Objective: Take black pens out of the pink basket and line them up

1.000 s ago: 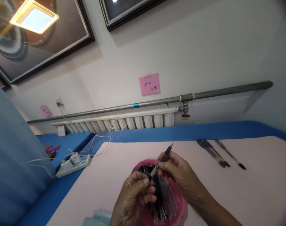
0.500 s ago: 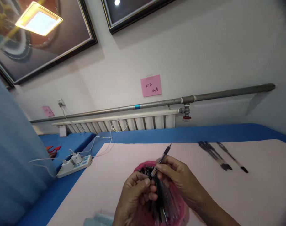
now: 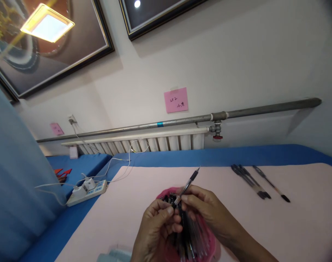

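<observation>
A clear-barrelled pen (image 3: 192,177) with a dark grip is held slanted, its bare tip pointing up and to the right. My right hand (image 3: 209,207) pinches its barrel between thumb and fingers. My left hand (image 3: 158,225) is closed on the pen's lower end, where something dark shows between the fingertips. Below both hands is a pink basket (image 3: 215,251) holding many clear and black pen parts (image 3: 186,233), partly hidden by the hands. Off to the right, several pens with dark caps (image 3: 250,182) lie on the pink sheet.
The pink sheet (image 3: 286,225) covers much of a blue table (image 3: 182,158). On the left stand a power strip (image 3: 97,188) with plugs and white cables, and a blue curtain (image 3: 15,182). A light-blue item (image 3: 115,255) lies at the near edge. Behind are a radiator (image 3: 168,143) and pipe.
Both hands keep their hold on the pen. The right hand has slid slightly down the barrel toward the left fingertips. The view has shifted a little.
</observation>
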Demonstrator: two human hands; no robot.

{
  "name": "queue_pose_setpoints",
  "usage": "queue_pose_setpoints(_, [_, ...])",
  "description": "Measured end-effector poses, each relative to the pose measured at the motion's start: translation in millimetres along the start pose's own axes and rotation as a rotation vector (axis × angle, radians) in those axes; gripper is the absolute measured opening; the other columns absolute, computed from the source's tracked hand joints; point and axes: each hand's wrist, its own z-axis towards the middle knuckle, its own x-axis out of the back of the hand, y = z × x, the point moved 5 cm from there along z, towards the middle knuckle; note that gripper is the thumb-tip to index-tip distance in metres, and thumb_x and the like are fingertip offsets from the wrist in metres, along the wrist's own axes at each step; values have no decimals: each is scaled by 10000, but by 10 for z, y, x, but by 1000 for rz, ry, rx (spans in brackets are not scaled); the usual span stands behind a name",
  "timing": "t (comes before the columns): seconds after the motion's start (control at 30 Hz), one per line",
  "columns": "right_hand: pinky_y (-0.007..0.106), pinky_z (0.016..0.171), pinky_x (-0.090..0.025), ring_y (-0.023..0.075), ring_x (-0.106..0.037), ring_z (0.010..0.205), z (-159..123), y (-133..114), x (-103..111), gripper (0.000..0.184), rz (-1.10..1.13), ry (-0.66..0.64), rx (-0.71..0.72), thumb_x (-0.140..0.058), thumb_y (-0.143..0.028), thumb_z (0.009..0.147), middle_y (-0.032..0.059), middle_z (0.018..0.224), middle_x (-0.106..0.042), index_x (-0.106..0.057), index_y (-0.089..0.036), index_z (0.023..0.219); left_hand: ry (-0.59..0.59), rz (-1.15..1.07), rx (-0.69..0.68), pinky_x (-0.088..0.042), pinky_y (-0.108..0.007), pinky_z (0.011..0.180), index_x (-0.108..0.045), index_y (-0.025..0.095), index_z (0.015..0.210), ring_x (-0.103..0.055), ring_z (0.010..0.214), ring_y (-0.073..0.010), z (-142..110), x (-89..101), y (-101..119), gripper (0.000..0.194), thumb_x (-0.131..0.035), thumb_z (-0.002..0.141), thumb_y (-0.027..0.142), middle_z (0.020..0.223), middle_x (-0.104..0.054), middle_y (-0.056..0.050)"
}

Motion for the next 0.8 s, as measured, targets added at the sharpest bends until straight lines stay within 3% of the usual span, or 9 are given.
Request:
queue_pose_setpoints(0.37, [196, 424, -307, 57, -408, 413, -4, -13, -4, 171, -52, 27, -18, -581, -330, 716, -51, 524, -532, -562, -166, 671, 5, 2, -14, -508, -192, 478, -552, 129, 674, -590, 502, -89, 4, 12, -12, 238, -764, 573, 170, 597, -656, -28])
queue_pose_setpoints(0.53, [192, 422, -305, 56, -401, 411, 18, 52, 28, 111, -31, 54, -28, -531, -260, 699, -56, 496, -512, -562, -160, 661, 15, 12, -22, -505, -187, 479, -554, 125, 669, -588, 506, -86, -4, 10, 4, 231, -761, 573, 161, 603, -655, -28])
queue_pose_setpoints(0.63, [193, 424, -316, 61, -418, 420, 13, 72, 3, 92, 12, 2, -38, -528, -231, 667, -54, 515, -528, -577, -163, 704, 3, 6, -16, -504, -186, 481, -556, 126, 674, -587, 509, -84, -11, 4, 14, 227, -759, 578, 163, 609, -656, -29])
queue_pose_setpoints(0.8, [198, 441, -323, 61, -418, 437, 15, 33, -12, 176, -19, -9, -11, -575, -331, 698, -51, 520, -519, -586, -157, 678, 20, 16, -20, -503, -192, 486, -554, 127, 672, -582, 509, -82, 7, 27, 13, 224, -755, 584, 173, 613, -651, -27])
